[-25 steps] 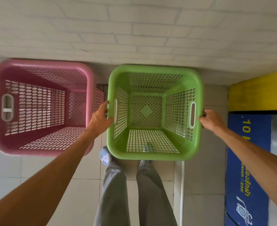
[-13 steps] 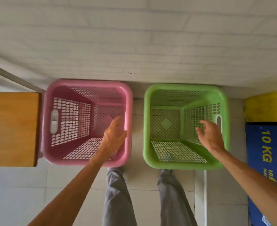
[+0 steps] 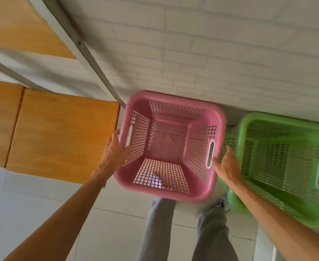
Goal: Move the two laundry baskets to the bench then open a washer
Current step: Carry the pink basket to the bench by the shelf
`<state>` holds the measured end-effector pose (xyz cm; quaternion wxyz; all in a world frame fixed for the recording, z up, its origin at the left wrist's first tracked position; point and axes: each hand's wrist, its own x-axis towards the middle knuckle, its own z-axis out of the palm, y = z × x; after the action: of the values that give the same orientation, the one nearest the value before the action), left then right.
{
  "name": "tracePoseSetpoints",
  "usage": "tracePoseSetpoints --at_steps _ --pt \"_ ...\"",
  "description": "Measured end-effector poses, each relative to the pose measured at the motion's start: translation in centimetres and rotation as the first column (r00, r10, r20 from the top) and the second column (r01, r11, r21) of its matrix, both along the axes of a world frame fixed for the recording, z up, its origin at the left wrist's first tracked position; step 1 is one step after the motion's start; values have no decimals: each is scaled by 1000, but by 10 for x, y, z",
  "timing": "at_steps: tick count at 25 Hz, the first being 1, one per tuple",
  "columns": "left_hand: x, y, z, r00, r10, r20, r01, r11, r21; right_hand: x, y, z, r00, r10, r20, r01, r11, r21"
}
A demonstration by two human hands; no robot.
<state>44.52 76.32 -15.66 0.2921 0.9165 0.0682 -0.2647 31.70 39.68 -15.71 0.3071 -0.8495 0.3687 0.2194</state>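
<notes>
Pink basket [image 3: 169,193]: square, lattice-walled plastic, oval handle slots.

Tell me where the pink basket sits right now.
In the head view the pink basket is at centre frame against the brick wall, with the wooden bench on its left and the green basket on its right.
</notes>
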Motion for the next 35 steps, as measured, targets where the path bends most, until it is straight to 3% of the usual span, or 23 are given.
tracePoseSetpoints --at_steps 8,11,14,19,23,28,35 --pt "7 2 -34 998 -60 -29 56 990 -131 11 5 -18 998 -40 -40 42 998 56" --pt "13 7 -23 998 -28 -53 21 991 -134 11 6 -6 997 -58 49 56 997 44" --pt "-7 16 30 1000 12 -7 -13 989 -147 1 6 50 972 -38 230 42 999 -12" --pt "-78 30 172 963 132 235 -103 986 -130 -24 0 190 934 106 340 -100 994 -36" --pt "-163 47 292 881 344 324 -307 938 -160 -43 11 302 846 217 488 -250 968 2" --pt "-275 105 374 767 535 355 -512 843 -165 -58 67 396 744 375 553 -450 893 0" --pt "-458 227 420 415 833 365 -788 530 -313 -87 251 462 542 588 600 -754 656 37"
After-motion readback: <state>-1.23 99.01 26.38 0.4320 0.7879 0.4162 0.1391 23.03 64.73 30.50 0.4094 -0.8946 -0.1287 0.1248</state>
